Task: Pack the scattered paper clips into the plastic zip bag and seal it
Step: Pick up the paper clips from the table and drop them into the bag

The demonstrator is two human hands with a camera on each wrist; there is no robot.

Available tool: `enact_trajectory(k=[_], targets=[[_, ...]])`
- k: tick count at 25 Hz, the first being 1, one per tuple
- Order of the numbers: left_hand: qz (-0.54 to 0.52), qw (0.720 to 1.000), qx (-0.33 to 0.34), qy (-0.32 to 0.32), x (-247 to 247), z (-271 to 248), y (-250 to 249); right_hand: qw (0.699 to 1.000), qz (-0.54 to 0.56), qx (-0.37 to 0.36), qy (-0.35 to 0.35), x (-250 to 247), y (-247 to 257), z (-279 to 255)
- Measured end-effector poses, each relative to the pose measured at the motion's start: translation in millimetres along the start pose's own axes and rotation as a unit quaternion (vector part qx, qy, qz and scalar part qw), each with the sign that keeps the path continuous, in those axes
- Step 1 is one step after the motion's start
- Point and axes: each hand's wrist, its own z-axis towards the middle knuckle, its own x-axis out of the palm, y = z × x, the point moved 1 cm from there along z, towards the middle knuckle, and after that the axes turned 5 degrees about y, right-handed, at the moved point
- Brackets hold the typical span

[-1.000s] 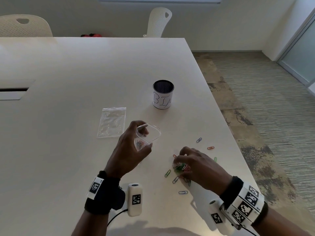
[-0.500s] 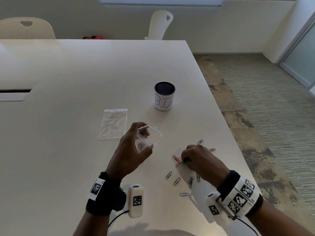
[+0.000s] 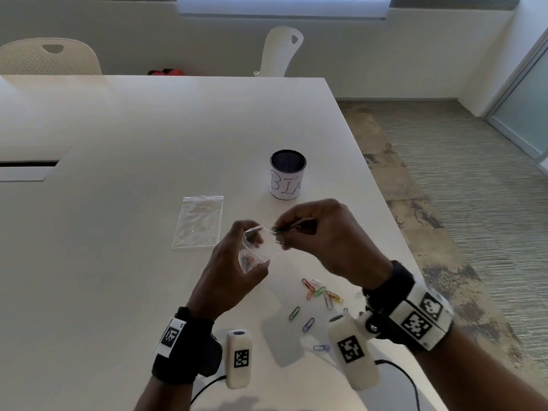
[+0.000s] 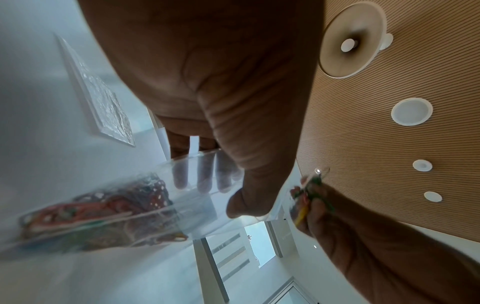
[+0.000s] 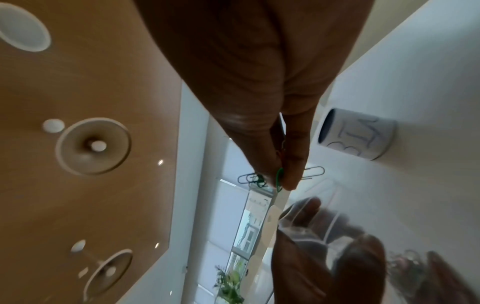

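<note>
My left hand (image 3: 234, 271) grips a clear plastic zip bag (image 3: 261, 247) above the table, its mouth held open toward the right. Several coloured paper clips (image 4: 98, 216) lie bunched in the bag's bottom. My right hand (image 3: 323, 235) hovers at the bag's mouth and pinches a small bunch of paper clips (image 5: 279, 179) between thumb and fingers, a green one sticking out. Several loose paper clips (image 3: 320, 292) lie scattered on the white table (image 3: 118, 262) below my right wrist.
A second, flat clear zip bag (image 3: 198, 222) lies on the table left of my hands. A cup labelled BIN (image 3: 287, 175) stands behind them. The table's right edge (image 3: 397, 221) runs close to my right hand. Two chairs stand at the far side.
My right hand has lifted off the table with a pinch of clips and moved up and left to the bag's mouth. The left hand stayed holding the bag.
</note>
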Motion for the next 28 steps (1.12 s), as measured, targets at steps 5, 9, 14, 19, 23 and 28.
enact_trajectory(k=[5, 9, 14, 19, 23, 28], targets=[[-0.013, 1.000, -0.015, -0.001, 0, 0, -5, 0.980, -0.185, -0.066, 0.025, 34, 7, 28], [-0.007, 1.000, -0.009, -0.012, -2, 0, -1, 0.975, -0.204, -0.071, 0.056, 37, 11, 30], [-0.003, 1.000, -0.006, -0.001, -2, 0, 3, 0.982, -0.177, -0.050, -0.029, -4, 1, 19], [-0.007, 1.000, 0.002, 0.001, -1, 0, 5, 0.965, -0.243, 0.091, -0.023, -64, -88, -5], [-0.008, 1.000, 0.002, 0.002, 1, 3, 5, 0.927, -0.350, 0.115, 0.066, -75, -143, -35], [-0.007, 1.000, -0.001, 0.014, 2, 5, 5, 0.899, -0.414, 0.098, 0.099, -71, -145, -73]])
